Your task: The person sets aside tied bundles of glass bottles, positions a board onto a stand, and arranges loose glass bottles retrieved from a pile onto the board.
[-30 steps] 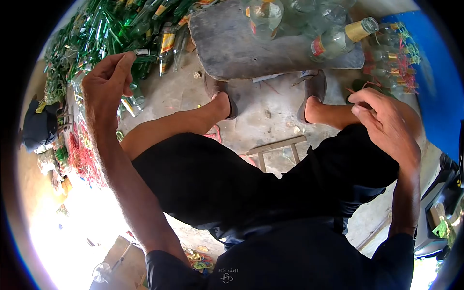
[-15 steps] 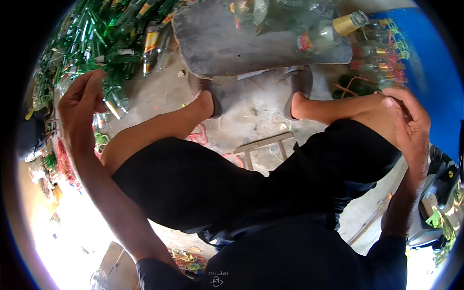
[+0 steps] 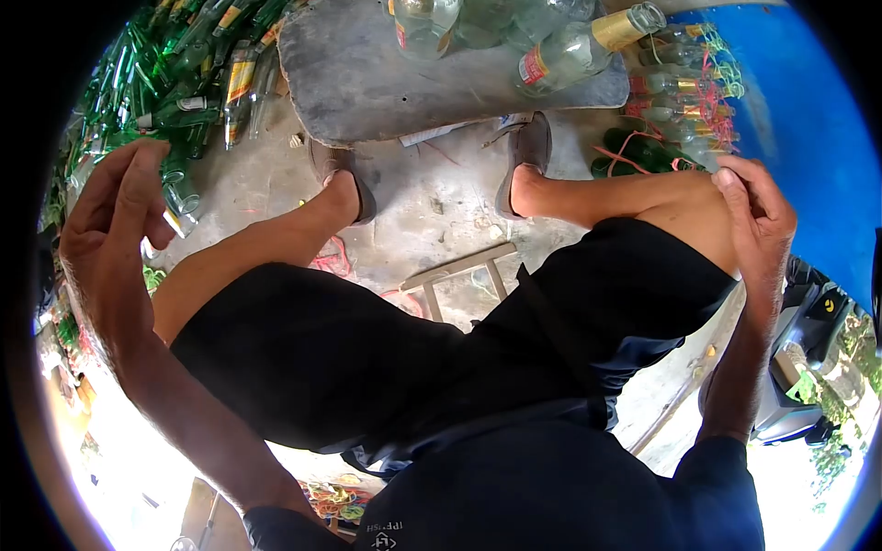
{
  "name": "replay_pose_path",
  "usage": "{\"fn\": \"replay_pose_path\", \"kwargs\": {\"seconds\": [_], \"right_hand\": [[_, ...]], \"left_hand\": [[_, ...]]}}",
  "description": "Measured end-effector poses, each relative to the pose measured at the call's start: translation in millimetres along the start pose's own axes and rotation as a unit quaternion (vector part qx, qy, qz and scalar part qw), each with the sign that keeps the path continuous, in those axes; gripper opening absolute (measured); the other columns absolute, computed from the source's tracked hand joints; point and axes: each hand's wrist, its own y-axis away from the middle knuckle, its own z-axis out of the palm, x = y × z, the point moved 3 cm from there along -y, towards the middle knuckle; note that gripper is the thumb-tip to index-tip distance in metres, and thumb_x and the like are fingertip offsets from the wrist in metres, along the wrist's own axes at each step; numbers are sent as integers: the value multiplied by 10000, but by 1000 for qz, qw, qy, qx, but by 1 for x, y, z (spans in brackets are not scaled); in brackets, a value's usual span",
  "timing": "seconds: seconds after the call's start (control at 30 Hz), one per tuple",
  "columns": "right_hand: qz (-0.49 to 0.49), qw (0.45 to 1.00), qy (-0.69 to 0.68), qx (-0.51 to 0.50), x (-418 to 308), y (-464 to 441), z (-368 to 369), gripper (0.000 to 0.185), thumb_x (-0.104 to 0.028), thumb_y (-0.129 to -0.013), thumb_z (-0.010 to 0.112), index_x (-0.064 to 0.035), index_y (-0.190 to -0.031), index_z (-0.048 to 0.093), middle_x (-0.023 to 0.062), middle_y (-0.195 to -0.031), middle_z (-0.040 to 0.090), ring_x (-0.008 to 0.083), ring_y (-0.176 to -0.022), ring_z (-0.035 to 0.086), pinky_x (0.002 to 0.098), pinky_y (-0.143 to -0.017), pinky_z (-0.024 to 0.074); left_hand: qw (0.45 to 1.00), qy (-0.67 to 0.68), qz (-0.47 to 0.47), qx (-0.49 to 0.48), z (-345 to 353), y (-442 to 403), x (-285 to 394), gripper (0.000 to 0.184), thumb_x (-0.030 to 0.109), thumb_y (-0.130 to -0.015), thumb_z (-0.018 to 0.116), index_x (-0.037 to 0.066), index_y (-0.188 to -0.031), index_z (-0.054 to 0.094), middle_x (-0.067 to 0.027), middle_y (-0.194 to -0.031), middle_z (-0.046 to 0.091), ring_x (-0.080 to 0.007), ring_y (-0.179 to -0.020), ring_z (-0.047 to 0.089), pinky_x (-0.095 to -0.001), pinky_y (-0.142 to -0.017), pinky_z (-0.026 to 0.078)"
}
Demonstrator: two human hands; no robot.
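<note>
My left hand [image 3: 118, 207] is raised beside my left knee, in front of the heap of green bottles [image 3: 175, 69]. Its thumb and fingers are drawn together; whatever they may hold is too small or hidden. Over my right knee, my right hand [image 3: 761, 216] has its thumb pressed to a bent forefinger. A pale patch shows by those fingertips, but I cannot tell if it is gripped. Between my feet and the far edge lies a dark board [image 3: 358, 78]. On it a clear bottle with a gold neck label [image 3: 574, 57] leans over, beside several other clear bottles [image 3: 478, 20].
Clear bottles bound with pink and green string [image 3: 684, 101] lie at the right, by a blue sheet [image 3: 790, 119]. Dark green bottles [image 3: 634, 151] sit near my right shin. A wooden frame [image 3: 459, 266] and pink string [image 3: 333, 257] are on the concrete floor [image 3: 432, 197].
The whole view has shifted, so the board and bottles appear farther left and slightly higher. My left hand looks larger and nearer the left edge. Both hands keep a similar finger shape.
</note>
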Motion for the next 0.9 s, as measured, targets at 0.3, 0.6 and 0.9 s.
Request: {"fn": "replay_pose_path", "kwargs": {"seconds": [0.3,0.6,0.9], "right_hand": [[-2,994,-81,78,5,5,-14,163,-54,-1035,648,8,-1158,734,81,-956,756,128,-913,715,250,-878,549],[47,968,-88,232,-22,36,-23,236,-70,-1047,604,58,-1229,684,159,-1031,754,213,-986,731,334,-970,548],[-30,947,-271,170,-23,98,16,279,56,-927,671,23,-1204,683,122,-985,694,206,-872,687,330,-790,547]], "left_hand": [[996,59,-12,-70,19,3,-4,274,249,-1013,706,8,-1134,756,35,-709,560,-41,-607,471,-209,-587,381],[995,67,-18,-79,39,-3,1,202,196,-1010,708,14,-1086,753,30,-710,591,-32,-572,491,-202,-527,403],[994,23,24,-100,63,-20,0,185,168,-1015,695,-9,-1046,737,11,-676,590,-41,-546,508,-212,-488,412]]}}
